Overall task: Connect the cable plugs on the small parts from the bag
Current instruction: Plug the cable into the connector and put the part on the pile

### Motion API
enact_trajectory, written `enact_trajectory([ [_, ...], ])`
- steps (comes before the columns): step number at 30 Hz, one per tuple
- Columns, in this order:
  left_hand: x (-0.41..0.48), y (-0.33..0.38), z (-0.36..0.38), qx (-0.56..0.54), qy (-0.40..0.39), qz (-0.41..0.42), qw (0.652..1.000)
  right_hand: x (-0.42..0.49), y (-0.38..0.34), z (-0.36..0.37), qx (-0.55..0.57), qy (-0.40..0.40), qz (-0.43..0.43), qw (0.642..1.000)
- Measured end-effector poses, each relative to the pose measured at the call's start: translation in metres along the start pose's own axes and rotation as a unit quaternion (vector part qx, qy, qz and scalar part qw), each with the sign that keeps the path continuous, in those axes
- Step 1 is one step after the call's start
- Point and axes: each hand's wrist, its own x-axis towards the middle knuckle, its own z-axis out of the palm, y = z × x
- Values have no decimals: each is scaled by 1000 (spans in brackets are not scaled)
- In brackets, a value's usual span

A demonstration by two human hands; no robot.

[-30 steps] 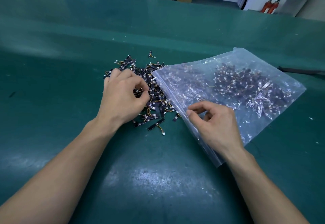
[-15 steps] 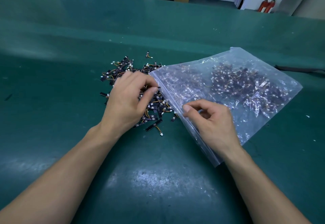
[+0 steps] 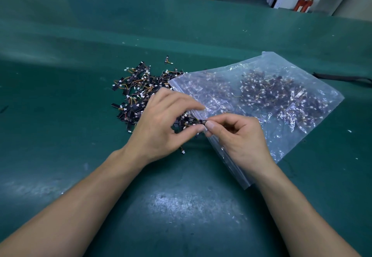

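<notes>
**Small part held for plugging.** One small part (image 3: 196, 121) is pinched at centre frame by the right hand (image 3: 239, 135) and gripped at its other end by the left hand (image 3: 159, 123), presumably to steady it for plugging. Many parts are kept in the clear bag (image 3: 277, 139) at right; a pile (image 3: 136, 91) is spilled at its mouth.

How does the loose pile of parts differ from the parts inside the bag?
The loose pile lies bare on the green mat; the bagged parts sit inside the clear bag, dulled by glare. The left hand covers the loose pile's near side; the bagged parts lie beyond the right hand, uncovered. Both are small black strips with thin wires and white plugs.
</notes>
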Motion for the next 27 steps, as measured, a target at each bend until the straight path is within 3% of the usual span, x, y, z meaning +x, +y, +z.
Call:
enact_trajectory([
  [4,2,1,-6,-34,61,-46,997,1,0,0,4,49,18,999],
  [8,-2,2,-4,-55,-4,-126,990,0,-4,1,-4,67,16,998],
  [12,-2,4,0,-93,-37,-142,985,0,-4,2,-21,62,9,998],
  [27,1,8,4,-174,-36,-177,968,-3,-1,4,-48,13,-31,998],
])
